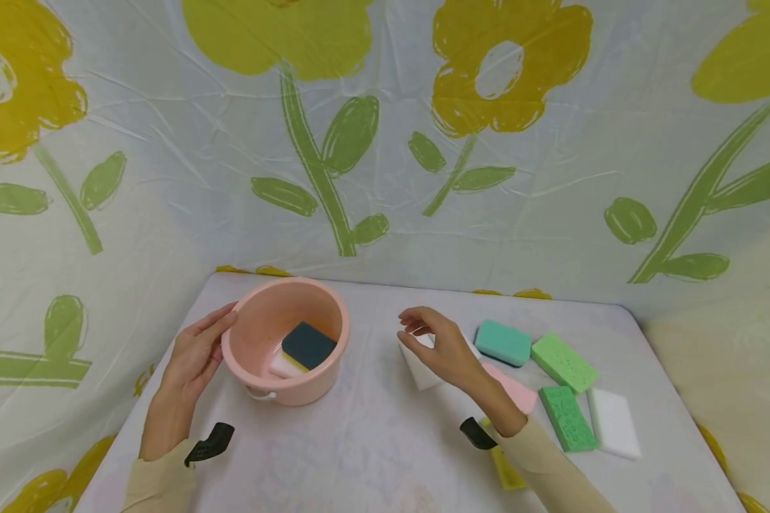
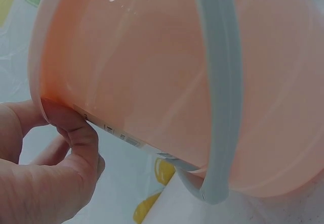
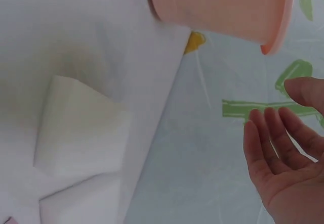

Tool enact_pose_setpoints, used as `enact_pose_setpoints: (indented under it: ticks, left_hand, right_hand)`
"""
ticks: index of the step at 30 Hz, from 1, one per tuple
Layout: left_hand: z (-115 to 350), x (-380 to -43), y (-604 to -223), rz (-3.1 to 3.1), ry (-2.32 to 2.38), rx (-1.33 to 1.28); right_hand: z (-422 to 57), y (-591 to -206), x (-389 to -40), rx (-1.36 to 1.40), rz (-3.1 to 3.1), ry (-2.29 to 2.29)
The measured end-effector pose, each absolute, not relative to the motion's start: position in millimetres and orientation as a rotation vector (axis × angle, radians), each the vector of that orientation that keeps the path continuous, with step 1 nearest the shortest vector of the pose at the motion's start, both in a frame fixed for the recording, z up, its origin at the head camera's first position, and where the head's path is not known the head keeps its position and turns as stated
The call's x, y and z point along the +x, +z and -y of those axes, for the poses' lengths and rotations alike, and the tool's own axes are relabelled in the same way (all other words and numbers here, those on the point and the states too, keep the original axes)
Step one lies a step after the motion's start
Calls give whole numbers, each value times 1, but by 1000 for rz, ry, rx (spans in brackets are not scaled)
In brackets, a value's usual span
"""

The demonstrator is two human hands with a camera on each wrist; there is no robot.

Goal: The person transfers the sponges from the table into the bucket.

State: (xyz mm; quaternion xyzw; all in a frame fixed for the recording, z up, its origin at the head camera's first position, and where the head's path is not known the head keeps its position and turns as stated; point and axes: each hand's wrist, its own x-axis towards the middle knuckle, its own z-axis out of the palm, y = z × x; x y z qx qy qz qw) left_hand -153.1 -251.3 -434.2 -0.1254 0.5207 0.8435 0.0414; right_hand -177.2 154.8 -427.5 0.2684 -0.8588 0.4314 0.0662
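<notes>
My left hand point(image 1: 192, 356) pinches the rim of a pink bucket point(image 1: 321, 388) at the left of the table. In the left wrist view, the fingers curl at the rim, and the bucket's pale handle point(image 2: 223, 82) hangs down along the outside wall. Inside lie a sponge with a dark top point(image 1: 308, 345) and yellow underside, and a white piece point(image 1: 284, 368) beneath it. Right of the bucket, my right hand point(image 1: 445, 349) is raised with loosely bent fingers and nothing between them. White foam blocks point(image 3: 83, 130) stand below it, partly hidden by the hand in the head view.
To the right lie a teal sponge point(image 1: 503, 343), a light green sponge point(image 1: 563, 363), a darker green one point(image 1: 567, 419), a white block point(image 1: 614, 422) and a pink sponge point(image 1: 513, 389). A yellow sponge point(image 1: 508, 470) sits partly under the right forearm. Flower-printed cloth point(image 1: 385, 235) surrounds the table.
</notes>
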Motion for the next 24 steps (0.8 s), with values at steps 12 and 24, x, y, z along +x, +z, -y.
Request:
enact_pose_setpoints:
  ticks: [12, 24]
  left_hand:
    - [249, -155, -435, -1589, 2612, -351]
    - [250, -155, -436, -1584, 2613, -348]
  right_hand:
    - [-174, -454, -169, 720, 2667, 1324]
    - [-187, -480, -165, 709, 2681, 1260]
